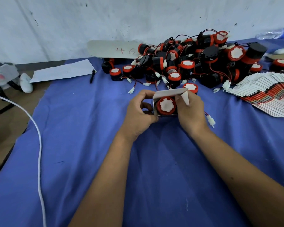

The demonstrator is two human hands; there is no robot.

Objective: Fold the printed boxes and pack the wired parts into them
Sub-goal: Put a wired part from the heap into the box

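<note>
Over the blue cloth (92,145) that covers the worktop, both hands hold one small box (166,102) with its open end toward the camera. Inside the box sits a wired part (167,106), its red rim and white face filling the opening. The left hand (140,113) grips the box's left side, fingers curled round its far edge and thumb near the lower corner. The right hand (191,112) grips the right side, its thumb and fingers pinching the side flap (185,98), which stands open. The top flap (170,93) is raised above the part. A red and black wire runs out from behind the right hand to a white connector (211,120) lying on the cloth just right of the box.

Beyond the box lies a pile of wired parts (195,61), black and red with loose white plugs. Right of the pile a fanned stack of flat boxes (267,94) rests on the cloth. Left of the pile are a card marked 46 (115,49), a white sheet (62,71) and a black pen (92,76). A white cable (38,145) trails along the cloth's left edge.
</note>
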